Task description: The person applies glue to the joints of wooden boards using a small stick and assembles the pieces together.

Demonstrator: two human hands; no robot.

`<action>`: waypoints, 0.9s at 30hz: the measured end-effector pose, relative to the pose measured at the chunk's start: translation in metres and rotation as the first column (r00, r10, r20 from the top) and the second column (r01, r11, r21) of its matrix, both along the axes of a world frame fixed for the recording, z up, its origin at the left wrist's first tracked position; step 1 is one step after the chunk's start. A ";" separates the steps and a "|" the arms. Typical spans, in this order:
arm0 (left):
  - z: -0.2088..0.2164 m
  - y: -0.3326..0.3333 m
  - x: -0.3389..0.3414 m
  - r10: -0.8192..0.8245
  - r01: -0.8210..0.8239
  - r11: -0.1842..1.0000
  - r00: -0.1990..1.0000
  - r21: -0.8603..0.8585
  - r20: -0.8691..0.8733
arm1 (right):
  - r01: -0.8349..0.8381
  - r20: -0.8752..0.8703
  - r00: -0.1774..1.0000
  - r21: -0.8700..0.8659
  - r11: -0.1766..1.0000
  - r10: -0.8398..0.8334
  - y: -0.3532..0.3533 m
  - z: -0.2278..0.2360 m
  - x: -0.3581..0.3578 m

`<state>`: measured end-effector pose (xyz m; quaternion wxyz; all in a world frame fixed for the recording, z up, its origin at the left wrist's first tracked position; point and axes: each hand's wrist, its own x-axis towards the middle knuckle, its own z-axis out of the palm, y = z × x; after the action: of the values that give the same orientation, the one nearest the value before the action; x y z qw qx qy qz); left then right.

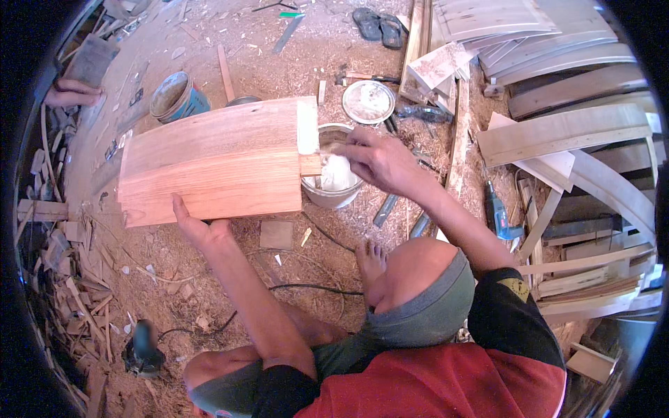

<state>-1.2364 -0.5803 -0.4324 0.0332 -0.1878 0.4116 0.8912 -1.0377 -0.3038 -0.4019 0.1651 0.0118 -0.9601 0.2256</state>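
Observation:
A wide wooden panel (216, 160) of pale and reddish boards is held up in front of me. My left hand (201, 226) grips its lower edge, thumb on the face and the other fingers hidden behind. At its right end are a whitish strip (306, 125) and a short light wood piece (310, 165). Just beyond that end stands a bucket (331, 198) with white paste (336, 174) inside. My right hand (376, 159) is over the bucket's right rim, fingers pinched together. Whatever is between those fingers is too small to make out.
A blue bucket (188, 97) stands beyond the panel, and a round whitish lid (368, 102) lies past the paste bucket. To the right are a drill (498, 212) and stacked curved boards (564, 132). A power tool (144, 348) and its cord lie lower left; sandals (378, 28) are far off.

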 end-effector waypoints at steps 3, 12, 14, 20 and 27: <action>0.003 0.004 0.003 0.000 0.000 1.000 1.000 -0.007 -0.006 | -0.007 0.085 0.996 -0.047 0.999 0.011 -0.015 0.002 0.013; 0.000 0.001 0.002 0.036 -0.036 0.999 0.999 -0.003 -0.014 | 0.220 0.212 0.972 -0.692 0.688 -0.098 -0.012 0.010 0.014; -0.001 0.008 0.002 0.014 -0.013 1.000 1.000 0.021 -0.028 | 0.195 0.160 0.981 -0.821 0.537 -0.111 -0.022 0.002 0.002; 0.003 0.013 0.003 0.141 -0.137 0.989 0.986 0.057 -0.091 | 0.255 0.226 0.967 -0.890 0.377 -0.122 -0.051 -0.010 -0.025; 0.023 0.023 0.013 0.226 -0.220 0.973 0.970 0.064 -0.090 | 0.263 0.271 0.962 -0.945 0.192 0.015 -0.078 -0.015 -0.038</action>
<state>-1.2238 -0.5571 -0.4094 -0.0822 -0.1884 0.3650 0.9080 -1.0755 -0.3814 -0.4168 0.0461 -0.1981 -0.6105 0.7655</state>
